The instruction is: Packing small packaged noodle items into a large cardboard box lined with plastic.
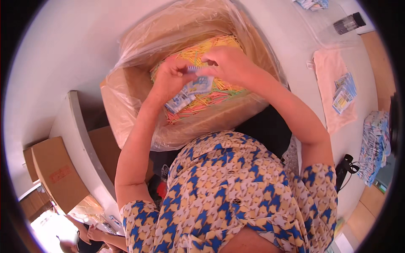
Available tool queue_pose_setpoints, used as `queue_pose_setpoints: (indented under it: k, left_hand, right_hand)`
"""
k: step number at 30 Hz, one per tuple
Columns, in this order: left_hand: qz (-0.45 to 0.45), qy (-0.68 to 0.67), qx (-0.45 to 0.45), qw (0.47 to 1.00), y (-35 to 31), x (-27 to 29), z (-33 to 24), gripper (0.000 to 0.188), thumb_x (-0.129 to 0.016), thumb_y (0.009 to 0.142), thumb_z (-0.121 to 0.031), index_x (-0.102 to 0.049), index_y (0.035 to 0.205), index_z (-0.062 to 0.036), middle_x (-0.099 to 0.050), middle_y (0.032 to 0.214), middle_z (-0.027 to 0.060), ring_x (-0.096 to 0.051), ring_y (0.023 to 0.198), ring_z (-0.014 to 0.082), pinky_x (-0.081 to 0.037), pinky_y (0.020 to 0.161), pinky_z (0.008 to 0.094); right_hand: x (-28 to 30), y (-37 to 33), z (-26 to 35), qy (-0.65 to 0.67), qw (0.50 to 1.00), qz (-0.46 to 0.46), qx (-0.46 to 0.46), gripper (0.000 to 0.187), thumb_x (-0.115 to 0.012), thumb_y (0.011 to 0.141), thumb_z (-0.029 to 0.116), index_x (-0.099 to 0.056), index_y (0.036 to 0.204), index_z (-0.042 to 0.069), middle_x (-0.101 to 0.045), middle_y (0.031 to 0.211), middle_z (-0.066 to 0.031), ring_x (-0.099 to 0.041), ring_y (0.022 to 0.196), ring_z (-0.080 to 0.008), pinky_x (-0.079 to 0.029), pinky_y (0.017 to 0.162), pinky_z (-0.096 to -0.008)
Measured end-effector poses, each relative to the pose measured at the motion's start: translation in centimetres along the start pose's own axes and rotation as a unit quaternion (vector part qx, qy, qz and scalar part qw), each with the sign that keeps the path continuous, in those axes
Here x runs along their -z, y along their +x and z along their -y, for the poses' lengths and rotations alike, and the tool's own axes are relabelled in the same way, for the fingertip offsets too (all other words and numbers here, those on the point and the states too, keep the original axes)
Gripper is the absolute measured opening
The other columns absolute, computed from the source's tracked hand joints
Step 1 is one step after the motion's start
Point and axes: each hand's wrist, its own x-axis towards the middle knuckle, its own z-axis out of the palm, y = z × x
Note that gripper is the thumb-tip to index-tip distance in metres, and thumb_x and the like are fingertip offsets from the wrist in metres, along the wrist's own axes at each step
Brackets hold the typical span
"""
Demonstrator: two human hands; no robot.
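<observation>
Both of my hands are raised over a cardboard box lined with clear plastic. Inside it lies a heap of thin yellow, pink and green sticks. My left hand pinches the upper left edge of a small blue-and-white packet. At the packet's top right edge, my right hand has its fingers curled and its thumb against the packet; these fingertips are slightly blurred. Below the left hand, more printed packets rest on the sticks or hang by them; what supports them is partly hidden.
On the white table to the right lie a pink cloth with several packets, a dark-lidded jar and a stack of packets. Cardboard boxes stand at the left. Another person is at the lower left.
</observation>
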Motion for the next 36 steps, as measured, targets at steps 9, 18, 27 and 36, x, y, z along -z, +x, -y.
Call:
queue_pose_setpoints:
  k: [9, 18, 27, 36]
  left_hand:
    - [-0.104, -0.207, -0.042, 0.972, 2.9, -2.9, -2.4, 0.016, -0.058, 0.088, -0.012, -0.064, 0.091, 0.0025, -0.060, 0.074, -0.0040, -0.048, 0.068, 0.0015, -0.041, 0.060, 0.0196]
    - [-0.183, -0.231, 0.003, 0.955, 2.9, -2.6, 0.5, 0.017, -0.059, 0.088, -0.014, -0.065, 0.085, 0.0017, -0.058, 0.069, -0.0041, -0.045, 0.062, 0.0009, -0.037, 0.055, 0.0183]
    - [-0.156, -0.446, 0.132, 0.871, 2.9, -2.7, -1.1, 0.010, -0.059, 0.088, -0.014, -0.060, 0.090, -0.0041, -0.064, 0.079, -0.0013, -0.054, 0.065, 0.0037, -0.042, 0.059, 0.0193]
    - [-0.126, -0.397, 0.088, 0.905, 2.8, -2.8, -0.3, 0.017, -0.054, 0.091, -0.013, -0.065, 0.098, -0.0021, -0.066, 0.087, 0.0006, -0.058, 0.072, 0.0052, -0.046, 0.067, 0.0225]
  right_hand:
    - [2.8, 3.7, -2.5, 0.218, 0.969, 0.050, -0.101, 0.023, -0.061, 0.085, 0.022, -0.063, 0.084, 0.000, -0.058, 0.065, -0.0023, -0.053, 0.059, -0.0069, -0.045, 0.052, -0.0256]
    - [2.2, 1.6, -9.8, -0.126, 0.972, 0.169, -0.105, 0.020, -0.062, 0.082, 0.019, -0.063, 0.087, 0.000, -0.064, 0.077, -0.0156, -0.061, 0.067, -0.0267, -0.050, 0.060, -0.0330]
    - [-3.8, 0.0, -12.1, -0.351, 0.907, 0.221, -0.077, 0.015, -0.055, 0.072, 0.001, -0.065, 0.083, 0.003, -0.063, 0.087, -0.0158, -0.064, 0.087, -0.0283, -0.053, 0.070, -0.0367]
    - [-2.6, 0.2, -11.4, -0.327, 0.915, 0.227, -0.066, 0.013, -0.053, 0.073, 0.003, -0.065, 0.077, 0.004, -0.064, 0.081, -0.0161, -0.064, 0.079, -0.0299, -0.052, 0.069, -0.0392]
